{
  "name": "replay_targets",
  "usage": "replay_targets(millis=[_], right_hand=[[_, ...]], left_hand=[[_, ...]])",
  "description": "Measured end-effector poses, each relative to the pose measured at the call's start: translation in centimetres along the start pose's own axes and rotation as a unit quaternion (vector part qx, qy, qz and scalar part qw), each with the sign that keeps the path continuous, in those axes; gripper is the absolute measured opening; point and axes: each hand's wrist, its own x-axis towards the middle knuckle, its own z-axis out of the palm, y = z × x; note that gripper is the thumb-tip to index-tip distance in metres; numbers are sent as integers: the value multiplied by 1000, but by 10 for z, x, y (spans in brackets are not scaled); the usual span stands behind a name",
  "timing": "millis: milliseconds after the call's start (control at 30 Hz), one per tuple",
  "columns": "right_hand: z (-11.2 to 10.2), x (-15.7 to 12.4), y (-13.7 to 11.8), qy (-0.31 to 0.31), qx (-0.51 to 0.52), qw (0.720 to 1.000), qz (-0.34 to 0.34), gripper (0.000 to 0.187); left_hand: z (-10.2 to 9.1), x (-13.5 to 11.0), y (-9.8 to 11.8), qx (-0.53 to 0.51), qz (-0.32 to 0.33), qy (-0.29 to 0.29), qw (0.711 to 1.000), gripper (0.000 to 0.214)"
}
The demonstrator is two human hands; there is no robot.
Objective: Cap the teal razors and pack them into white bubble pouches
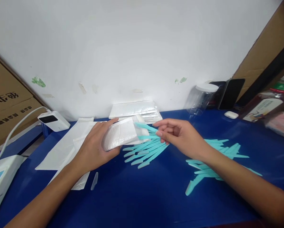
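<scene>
My left hand [97,144] is closed round a white padded pouch [121,133], held just above the blue table [144,196]. Teal plastic sticks [145,127] poke out of the pouch's open right end. My right hand [179,136] pinches those sticks at the pouch mouth, fingers pressed together. Below the hands lies a fan of several teal sticks [144,152] on the table. A second heap of teal sticks [215,158] lies under my right forearm.
Flat white bags [66,145] lie left of my left hand, a stack of white pouches [134,109] by the wall. A clear cap [94,181] lies near my left forearm. A white power bank [53,120], clear jar [200,98], phone [230,93] and cardboard boxes [6,110] ring the table.
</scene>
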Motion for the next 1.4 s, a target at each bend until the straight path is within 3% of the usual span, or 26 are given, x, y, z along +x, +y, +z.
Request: replay_targets(millis=[167, 433, 567, 767, 933, 1033, 1100, 1167, 1267, 1333, 1400], right_hand=[[3, -2, -5, 5, -26, 1000, 15, 32], [-2, -3, -12, 8, -12, 997, 71, 37], [-1, -3, -11, 13, -31, 998, 57, 33], [15, -11, -10, 49, -96, 990, -90, 12], [27, -17, -10, 74, -149, 959, -231, 16], [34, -22, -8, 111, -180, 937, -277, 15], [39, -25, -8, 148, -194, 922, -301, 25], [41, -27, -9, 201, -189, 904, -327, 38], [35, -23, -12, 252, -176, 891, -333, 40], [24, -16, -9, 215, -211, 902, -308, 28], [11, -9, -3, 102, -267, 923, -259, 17]], left_hand=[[-1, -1, 1, 22, 7, -1, 1000, 82], [-2, 0, 1, 40, 23, 35, 998, 77], [-1, -2, 0, 52, 41, 32, 997, 77], [6, -5, 21, 59, 100, 25, 993, 80], [9, -6, 38, 43, 120, 38, 991, 89], [12, -8, 45, 27, 126, 57, 990, 91], [13, -10, 47, 24, 119, 71, 990, 92], [9, -9, 47, 32, 83, 108, 990, 87], [-6, -2, 36, -2, -32, 236, 971, 77], [-18, 4, 24, -76, -96, 325, 938, 70], [-28, 8, 12, -120, -122, 370, 913, 59]])
